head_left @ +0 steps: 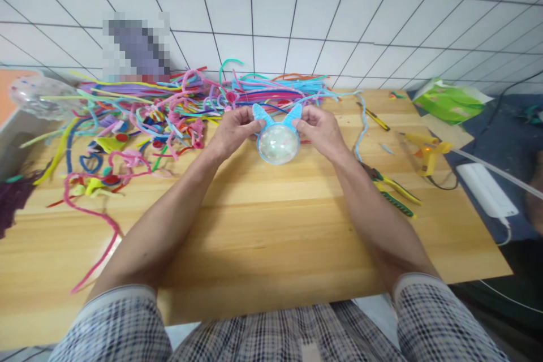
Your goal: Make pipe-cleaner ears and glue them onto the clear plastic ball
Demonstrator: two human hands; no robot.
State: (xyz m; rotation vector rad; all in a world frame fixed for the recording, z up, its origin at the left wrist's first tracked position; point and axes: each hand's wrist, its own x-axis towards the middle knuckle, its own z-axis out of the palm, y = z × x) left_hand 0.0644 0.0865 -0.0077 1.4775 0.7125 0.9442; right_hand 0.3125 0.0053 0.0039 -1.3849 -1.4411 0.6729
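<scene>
Between my hands is a clear round ball (278, 144) rimmed in blue pipe cleaner, with two pointed blue ears (293, 115) on top. My left hand (235, 131) pinches the base of the left ear between thumb and fingers. On the other side, my right hand (320, 129) pinches the right ear in the same way. The ball hangs just above the wooden table (271, 237), its ears pointing to the wall; whether it touches the wood I cannot tell.
Behind and left lies a heap of coloured pipe cleaners (169, 102). Pliers (392, 186), a utility knife (377, 117) and a yellow glue gun (428, 153) are on the right. A white power strip (487, 189) sits by the right edge, below a green packet (449, 100).
</scene>
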